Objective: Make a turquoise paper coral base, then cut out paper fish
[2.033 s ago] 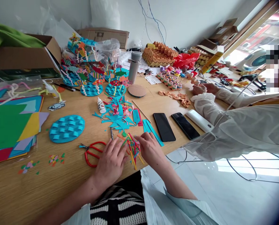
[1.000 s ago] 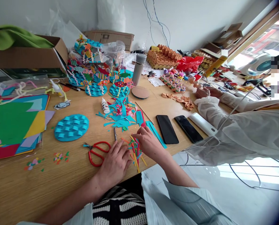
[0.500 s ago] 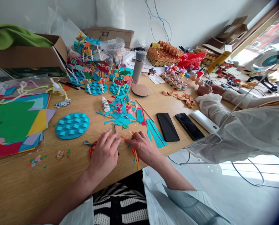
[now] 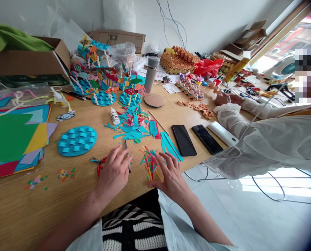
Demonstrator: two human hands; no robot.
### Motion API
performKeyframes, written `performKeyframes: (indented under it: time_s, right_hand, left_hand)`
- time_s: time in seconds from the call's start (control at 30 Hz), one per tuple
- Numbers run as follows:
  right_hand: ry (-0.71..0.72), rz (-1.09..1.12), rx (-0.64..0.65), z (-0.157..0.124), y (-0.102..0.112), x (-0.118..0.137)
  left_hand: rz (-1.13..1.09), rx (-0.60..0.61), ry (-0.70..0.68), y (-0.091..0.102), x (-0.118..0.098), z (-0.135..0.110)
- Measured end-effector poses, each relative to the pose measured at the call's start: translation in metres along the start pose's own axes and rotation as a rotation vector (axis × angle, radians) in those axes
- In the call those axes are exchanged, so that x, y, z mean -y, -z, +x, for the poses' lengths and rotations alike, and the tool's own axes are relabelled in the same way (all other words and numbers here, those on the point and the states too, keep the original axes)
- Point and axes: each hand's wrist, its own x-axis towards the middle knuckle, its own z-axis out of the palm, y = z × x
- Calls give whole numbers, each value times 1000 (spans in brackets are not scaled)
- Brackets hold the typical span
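Strips of coloured paper (image 4: pixel 148 161) in a loose heap near the front edge of the wooden table (image 4: pixel 40 209), between the person's two hands. The right hand (image 4: pixel 171 176) is open, palm down and fingers spread, its fingertips on the near side of the heap and gripping nothing. The left hand (image 4: pixel 113 174) is also open and flat. It covers the handles of the red-handled scissors (image 4: pixel 99 162), whose blades point out to the left, and its fingertips lie at a thin metal tool (image 4: pixel 126 150) that slants across the table just beside the heap.

Probable hazards:
- The strips are light and unsecured, so a sweep of the spread right hand toward the body could carry some over the table edge.
- The flat left hand rests on the scissors without gripping them, so a slide could drive the blades toward the woven teal disc (image 4: pixel 77 140).
- The thin tool could roll into the strips and scatter them toward the teal offcuts (image 4: pixel 131 130) or the nearer black phone (image 4: pixel 183 140).
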Motion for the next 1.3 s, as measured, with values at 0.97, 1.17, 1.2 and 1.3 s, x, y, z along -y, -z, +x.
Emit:
performKeyframes:
  time_s: [0.97,1.17,1.2,1.3]
  right_hand:
    - [46,-37,-356,29,-42,18]
    - [304,157,-194,80,-35,79]
    - [339,143,-128,93,-34,89]
    - [407,34,72,132,-35,111]
  left_hand:
    - [100,-283,183,56,40,-111]
    - [218,-276,314,74,74,-132]
    - [241,-253,338,77,81,-130]
    - [291,-176,408,80,102,-114]
